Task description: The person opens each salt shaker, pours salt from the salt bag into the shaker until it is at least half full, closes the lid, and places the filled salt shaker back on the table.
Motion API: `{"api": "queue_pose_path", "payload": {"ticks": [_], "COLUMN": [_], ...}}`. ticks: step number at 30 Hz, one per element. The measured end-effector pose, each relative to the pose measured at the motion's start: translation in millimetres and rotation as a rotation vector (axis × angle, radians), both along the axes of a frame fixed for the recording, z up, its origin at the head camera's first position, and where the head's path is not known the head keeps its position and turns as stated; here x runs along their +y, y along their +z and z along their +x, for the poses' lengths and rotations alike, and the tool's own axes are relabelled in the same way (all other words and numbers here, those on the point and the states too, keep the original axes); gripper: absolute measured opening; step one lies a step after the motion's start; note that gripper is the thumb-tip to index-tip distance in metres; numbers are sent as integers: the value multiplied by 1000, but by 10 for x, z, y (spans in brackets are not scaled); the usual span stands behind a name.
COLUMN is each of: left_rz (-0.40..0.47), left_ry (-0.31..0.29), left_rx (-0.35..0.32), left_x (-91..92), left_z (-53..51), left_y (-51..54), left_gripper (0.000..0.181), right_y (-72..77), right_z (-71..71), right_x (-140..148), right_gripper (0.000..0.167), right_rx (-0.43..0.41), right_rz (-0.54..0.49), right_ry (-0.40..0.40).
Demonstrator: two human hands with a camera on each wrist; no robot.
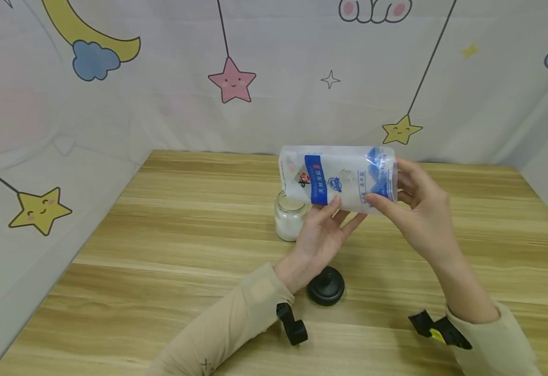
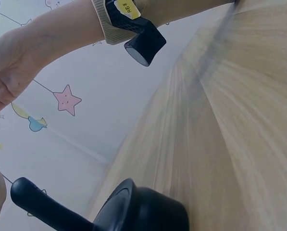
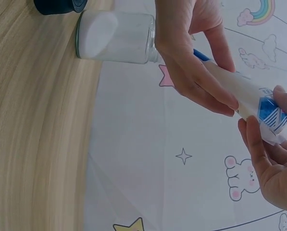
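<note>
A white and blue salt pouch (image 1: pixel 341 175) is held sideways above the table, its printed front facing me in the head view. My left hand (image 1: pixel 321 237) grips its lower edge, thumb on the front and fingers beneath. At the pouch's right end, my right hand (image 1: pixel 426 214) pinches it between thumb and fingers. Behind the left hand stands an uncapped glass jar (image 1: pixel 289 222) with white contents, seen from the side in the right wrist view (image 3: pixel 117 37). A black knobbed lid (image 1: pixel 326 286) lies on the table below the hands.
The wood-grain table (image 1: pixel 184 235) is bordered by a white cartoon-printed curtain (image 1: pixel 283 115) at the back and sides. Each sleeve carries a black strapped camera mount (image 1: pixel 292 325) near the wrist.
</note>
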State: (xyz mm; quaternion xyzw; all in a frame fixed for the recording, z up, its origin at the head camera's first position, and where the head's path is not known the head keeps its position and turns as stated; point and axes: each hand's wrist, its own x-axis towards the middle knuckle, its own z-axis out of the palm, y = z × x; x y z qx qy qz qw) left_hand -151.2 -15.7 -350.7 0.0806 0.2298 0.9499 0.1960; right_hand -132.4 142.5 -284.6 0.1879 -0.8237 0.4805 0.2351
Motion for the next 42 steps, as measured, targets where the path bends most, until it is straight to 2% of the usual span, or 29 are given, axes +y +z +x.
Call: {"api": "queue_pose_path", "payload": {"ticks": [5,16,42], "left_rz": [3,34,-1], "left_ry": [0,3,-8], "left_rx": [-6,-9,-3], "left_x": [0,1,-12], "left_z": [10,19,18], "left_y": [3,11,18], "left_gripper": [42,41,41], "right_y": [-11,26,9], "right_z": [1,17,27], "right_x": [6,7,-26], "right_gripper": [59,67,61], "right_rx": [8,-36,-3], "right_rz": [6,-15,-10], "right_ry": [-3,-11,-11]}}
